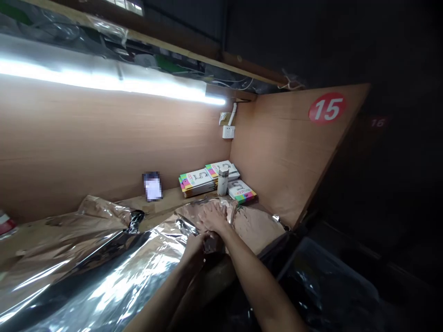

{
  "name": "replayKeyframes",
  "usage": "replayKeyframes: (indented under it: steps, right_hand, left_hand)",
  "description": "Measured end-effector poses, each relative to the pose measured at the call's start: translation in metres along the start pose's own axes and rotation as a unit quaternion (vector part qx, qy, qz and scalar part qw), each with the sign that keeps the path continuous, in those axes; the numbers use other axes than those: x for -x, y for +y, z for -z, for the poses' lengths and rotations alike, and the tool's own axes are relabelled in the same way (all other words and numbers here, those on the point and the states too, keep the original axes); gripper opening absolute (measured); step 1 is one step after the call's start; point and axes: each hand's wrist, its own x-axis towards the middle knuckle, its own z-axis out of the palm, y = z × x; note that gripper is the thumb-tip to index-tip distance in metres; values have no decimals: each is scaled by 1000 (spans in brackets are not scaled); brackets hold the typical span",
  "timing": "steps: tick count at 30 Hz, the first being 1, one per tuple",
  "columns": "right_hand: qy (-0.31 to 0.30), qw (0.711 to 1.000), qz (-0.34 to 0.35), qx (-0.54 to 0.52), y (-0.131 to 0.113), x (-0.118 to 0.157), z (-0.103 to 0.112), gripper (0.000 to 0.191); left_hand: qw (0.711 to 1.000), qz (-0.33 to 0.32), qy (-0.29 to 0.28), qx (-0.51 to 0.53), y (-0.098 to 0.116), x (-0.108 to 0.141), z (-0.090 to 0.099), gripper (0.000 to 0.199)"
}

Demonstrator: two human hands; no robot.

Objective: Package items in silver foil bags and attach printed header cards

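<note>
Hands: our left hand point(195, 246) is curled at a fold of the film, fingers bunched, with a grey lump point(211, 243) just beside them; we cannot tell whether it is gripped. Our right hand point(214, 217) is open, palm down, fingers spread flat on the film, just beyond the left.

Film: a metallized foil sheet point(104, 276), silver with coppery reflections, lies under both hands. It is creased and loosely rucked, with a dark crumpled ridge point(134, 222) toward the far side.

Lie of sheet: its long axis runs from the hands away to our left and down along the bench. Our left arm point(162, 290) lies nearer that long run; a shorter flap point(256, 230) spreads right of our right hand.

Bench: a wooden bench top point(155, 206) shows beyond the sheet.

On bench: three flat boxes point(197, 182) with bright colour bands and a large 5, a steel flask point(223, 180) among them, and a blurred card point(152, 186) against the wall.

Far wall: a wooden panel point(104, 143) carries a lit LED tube point(104, 80) and a wall socket point(228, 132).

Right side: a side panel point(287, 152) bears a red 15 sticker point(327, 108).
</note>
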Motion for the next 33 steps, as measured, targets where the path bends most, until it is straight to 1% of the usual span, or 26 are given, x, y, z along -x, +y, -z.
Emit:
replayKeyframes:
  steps: [2, 4, 5, 6, 7, 8, 9, 10, 11, 12, 13, 14, 16, 18, 19, 22, 24, 25, 26, 27, 28, 30, 31, 32, 33]
  right_hand:
    - [-15, 999, -30, 0, 0, -3, -17, 69]
    - [-21, 998, -61, 2, -2, -7, -30, 71]
    - [-21, 997, -74, 4, -4, -9, -34, 72]
    - [-21, 996, -84, 7, -5, -11, -36, 73]
    - [-22, 996, -90, 10, -7, -13, -37, 73]
    - [-23, 995, -95, 13, -8, -15, -37, 73]
    - [-24, 995, -97, 16, -9, -16, -37, 71]
    - [-22, 995, -98, 20, -9, -15, -35, 68]
    - [-18, 995, -95, 24, -8, -13, -33, 65]
    - [-11, 996, -89, 30, -5, -8, -31, 63]
    - [2, 997, -74, 35, 0, -3, -30, 60]
    - [17, 998, -54, 38, 8, 4, -28, 58]
    - [47, 998, -10, 36, 29, 19, -24, 55]
    - [62, 998, -1, 31, 54, 33, -18, 52]
    - [75, 997, -21, 29, 66, 39, -14, 50]
    - [136, 979, -148, 17, 90, 47, -2, 50]
    - [155, 965, -211, -2, 93, 43, 3, 52]
    - [152, 964, -217, -14, 90, 40, 5, 49]
    - [148, 967, -207, -29, 85, 35, 7, 44]
    - [149, 970, -189, -45, 76, 30, 9, 39]
    - [156, 972, -164, -61, 65, 26, 12, 35]
    - [185, 974, -98, -89, 36, 22, 21, 36]
    - [202, 972, -64, -101, 18, 23, 26, 37]
    - [217, 969, -17, -113, -1, 28, 31, 35]
    - [223, 966, 46, -126, -22, 35, 35, 33]
  left_hand:
    - [997, -38, 18, -59, 7, 0, 15, 38]
    - [991, -72, 42, -106, 13, 2, 29, 52]
    - [985, -97, 50, -132, 15, 3, 35, 56]
    - [970, -144, 52, -189, 16, 4, 39, 57]
    - [939, -207, 45, -272, 16, 4, 42, 57]
    - [890, -271, 29, -365, 14, 5, 44, 55]
    - [828, -325, 6, -457, 11, 6, 45, 54]
    - [766, -356, -17, -534, 7, 6, 45, 54]
    - [722, -363, -36, -588, 2, 7, 45, 55]
    - [707, -350, -47, -613, -3, 7, 45, 57]
    - [701, -333, -54, -628, -8, 8, 46, 61]
    - [689, -318, -59, -648, -12, 8, 47, 69]
    - [666, -291, -72, -683, -16, 9, 50, 84]
    - [650, -270, -82, -706, -16, 10, 53, 94]
    - [647, -263, -84, -711, -16, 10, 55, 96]
    - [654, -267, -84, -703, -15, 10, 58, 96]
    - [661, -272, -87, -694, -16, 10, 58, 96]
    - [666, -272, -88, -688, -17, 11, 57, 96]
    - [675, -271, -91, -680, -18, 12, 56, 96]
    - [690, -270, -95, -665, -18, 14, 54, 96]
    - [722, -269, -99, -629, -17, 15, 51, 96]
    - [811, -265, -96, -513, -8, 16, 49, 92]
    - [853, -261, -82, -445, 1, 17, 51, 87]
    - [887, -256, -56, -380, 13, 18, 56, 82]
    - [911, -253, -18, -326, 28, 21, 66, 75]
